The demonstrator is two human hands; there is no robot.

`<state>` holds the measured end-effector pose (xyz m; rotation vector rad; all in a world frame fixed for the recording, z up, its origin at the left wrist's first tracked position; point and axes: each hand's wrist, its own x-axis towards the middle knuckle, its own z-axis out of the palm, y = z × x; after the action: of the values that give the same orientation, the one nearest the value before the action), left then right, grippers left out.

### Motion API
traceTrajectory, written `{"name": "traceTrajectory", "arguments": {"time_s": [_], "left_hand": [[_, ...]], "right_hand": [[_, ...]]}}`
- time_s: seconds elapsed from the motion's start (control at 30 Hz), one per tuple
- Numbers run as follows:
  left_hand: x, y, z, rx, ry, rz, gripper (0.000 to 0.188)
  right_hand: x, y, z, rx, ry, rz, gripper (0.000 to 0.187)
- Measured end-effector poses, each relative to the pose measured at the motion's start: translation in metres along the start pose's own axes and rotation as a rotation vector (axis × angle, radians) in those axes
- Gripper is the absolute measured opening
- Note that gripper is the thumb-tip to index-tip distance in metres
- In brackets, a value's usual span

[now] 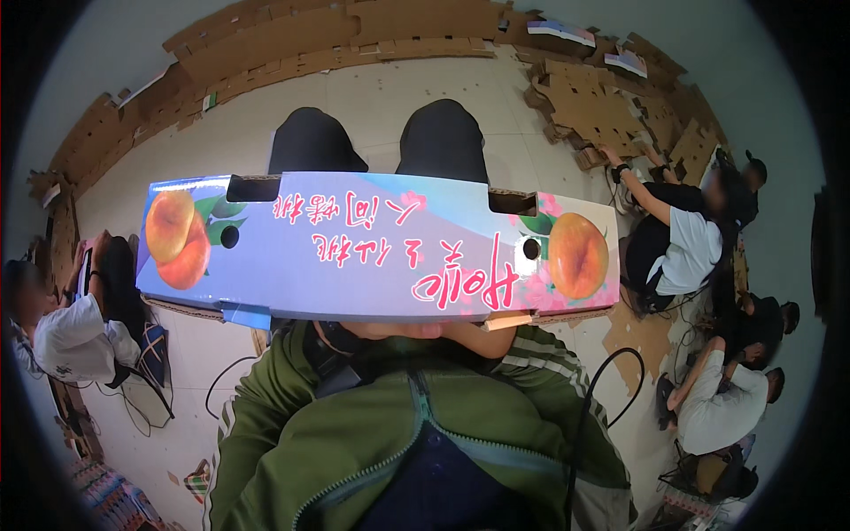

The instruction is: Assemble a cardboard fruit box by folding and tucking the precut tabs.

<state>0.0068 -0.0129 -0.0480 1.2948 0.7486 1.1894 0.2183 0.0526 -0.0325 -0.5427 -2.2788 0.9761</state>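
A printed cardboard fruit box [372, 257] stretches across in front of my body, over my lap. Its blue-to-pink face shows peaches, green leaves and pink lettering that reads upside down from here. Two round holes and two notches along the far edge break that face. Behind the box's near edge, against my belly, is my left hand [381, 330], with a dark band at the wrist. My right wrist [482, 340] comes out of its sleeve at the same edge. The box hides the fingers of both hands, so their grip on it cannot be made out.
Flattened brown cardboard [266, 53] lines the far wall, and more is stacked [593, 106] at the far right. Several people sit to the right; another person [75, 327] sits at the left. A black cable [611, 363] loops beside my right sleeve.
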Motion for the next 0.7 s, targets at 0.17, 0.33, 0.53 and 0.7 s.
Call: {"name": "traceTrajectory", "arguments": {"time_s": [0.17, 0.33, 0.53, 0.7], "left_hand": [[0.008, 0.007, 0.004, 0.121, -0.010, 0.153, 0.057], [0.006, 0.018, 0.007, 0.170, 0.114, 0.084, 0.040], [0.000, 0.009, 0.006, -0.391, -0.012, -0.083, 0.067], [0.009, 0.004, 0.018, -0.582, -0.088, 0.006, 0.075]], "right_hand": [[0.012, -0.007, -0.005, -0.047, -0.019, -0.027, 0.036], [0.034, -0.019, -0.018, 0.143, -0.295, 0.181, 0.035], [0.038, -0.017, -0.011, 0.217, -0.242, 0.212, 0.020], [0.030, -0.001, -0.007, -0.146, -0.382, 0.151, 0.035]]}}
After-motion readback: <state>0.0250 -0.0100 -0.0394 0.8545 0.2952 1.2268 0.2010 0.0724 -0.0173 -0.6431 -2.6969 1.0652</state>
